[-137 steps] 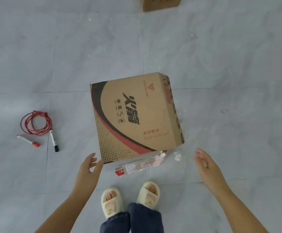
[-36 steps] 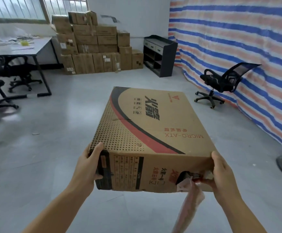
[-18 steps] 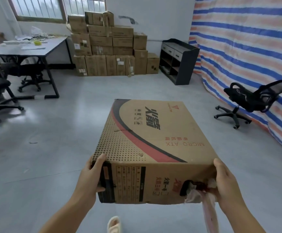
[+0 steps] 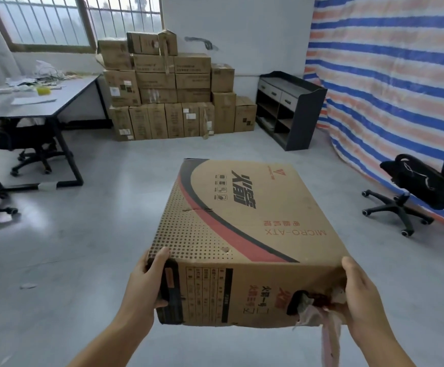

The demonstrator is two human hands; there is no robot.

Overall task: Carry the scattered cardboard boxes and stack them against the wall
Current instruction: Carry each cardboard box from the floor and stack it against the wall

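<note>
1. Head view: the person is holding the box [image 4: 244,234] in the air in front of the body, flat, printed face up, near end toward the camera. It is hanging over the floor [image 4: 83,234], well apart from the stack [image 4: 168,96] against the far wall [image 4: 236,35].
2. Left hand [image 4: 146,284] is gripping the near left corner, thumb curled over the top edge, fingers wrapping the side; the rest of the fingers are hiding behind the box.
3. Right hand [image 4: 358,295] is gripping the near right corner, thumb lying along the top edge, fingers curling underneath, out of sight.
4. Handling, judging: the cardboard is looking stiff but worn. A tear is showing at the near right corner, with a wrap [image 4: 324,332] hanging out of it. That corner is probably crushing easily.
5. Weight: the box is big, yet two corner grips are carrying it level, so it is likely lightish. Cannot tell for sure.
6. Best hold: palms under the bottom edges at opposite sides, away from the torn corner. The surface is looking matte, not slippery.
7. Risk: the loose wrap is dangling near the legs and may be snagging.
8. Route: a desk [image 4: 35,107] is sitting left, a chair [image 4: 414,192] right, a cabinet [image 4: 289,107] beside the stack.
</note>
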